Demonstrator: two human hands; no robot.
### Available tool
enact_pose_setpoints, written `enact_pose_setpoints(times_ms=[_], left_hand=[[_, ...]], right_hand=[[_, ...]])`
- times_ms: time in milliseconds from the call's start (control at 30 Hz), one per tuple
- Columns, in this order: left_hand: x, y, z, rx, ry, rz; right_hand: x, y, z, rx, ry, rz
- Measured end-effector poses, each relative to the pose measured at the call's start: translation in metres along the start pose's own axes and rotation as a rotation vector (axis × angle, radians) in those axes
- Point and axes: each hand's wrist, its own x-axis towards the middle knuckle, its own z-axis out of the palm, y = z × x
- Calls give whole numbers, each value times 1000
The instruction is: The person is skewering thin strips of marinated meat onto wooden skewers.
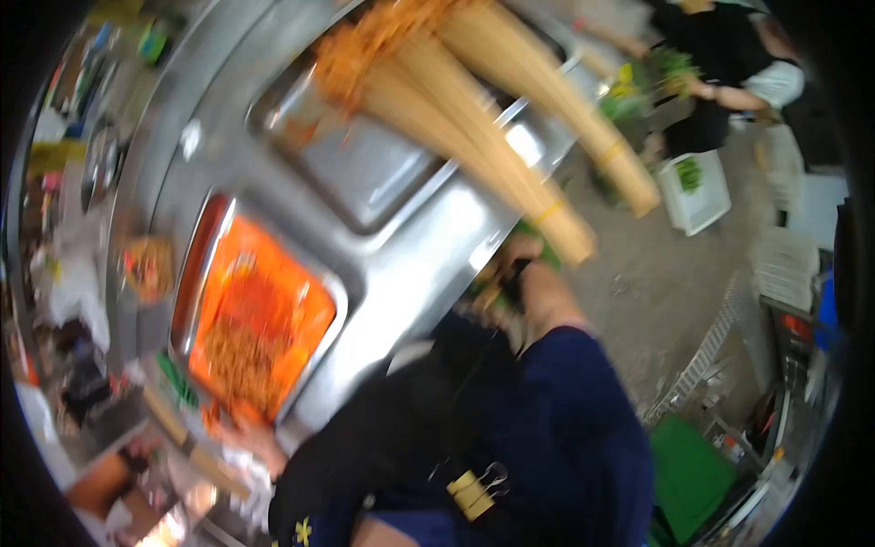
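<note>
At the near corner of a metal tray is my left hand, blurred, its fingertips against something orange. In that tray lie orange-red sauce and a heap of brownish-orange shredded pieces. My right hand, with a dark band at the wrist, hangs low beside the steel table's edge. Something green shows by it, and its fingers are mostly hidden. Above that hand, bundles of skewers, tied with yellow bands, stick out past the edge. Their far ends carry orange coated food.
A second metal tray sits under the skewers on the steel table. At upper right a person holds leafy greens near a white bin. Another person's arm shows at lower left. A green surface stands lower right.
</note>
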Motion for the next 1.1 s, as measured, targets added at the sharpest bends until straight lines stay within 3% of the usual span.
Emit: enact_pose_setpoints(times_ms=[33,133,233,267,300,333,367,467,533,567,633,733,800,900,1000,1100], left_hand=[[-6,-14,2,88,-6,33],[2,-2,6,-193,88,-31],[6,23,20,-290,119,-36],[5,29,23,-312,122,-30],[5,33,26,-325,123,-22],[5,35,27,-335,125,-20],[6,35,27,-349,125,-17],[6,32,25,-384,129,-18],[5,25,22,-410,126,-19],[3,17,21,-420,120,-21],[2,8,18,-437,115,-18],[-1,-16,12,-454,95,-17],[-4,-18,14,-589,109,-4],[-7,-15,12,-600,143,-108],[-9,-14,16,-762,166,-230],[-9,-2,9,-768,201,-211]], right_hand=[[5,4,16,43,129,53],[3,4,32,78,310,82],[-44,28,-33,-55,109,-85],[-67,34,-85,-66,27,-90],[-73,45,-121,-156,-154,-141],[-89,56,-145,-150,-111,-99],[-111,77,-170,2,-97,-114],[-178,132,-224,423,-152,145],[-223,175,-233,574,-156,349],[-245,201,-233,563,-198,315],[-301,229,-211,997,-33,388],[-351,222,-183,1344,188,487],[-365,207,-160,1650,391,419],[-363,192,-143,1902,660,138],[-362,119,-182,2044,723,-308],[-352,76,-236,1887,460,-724]])
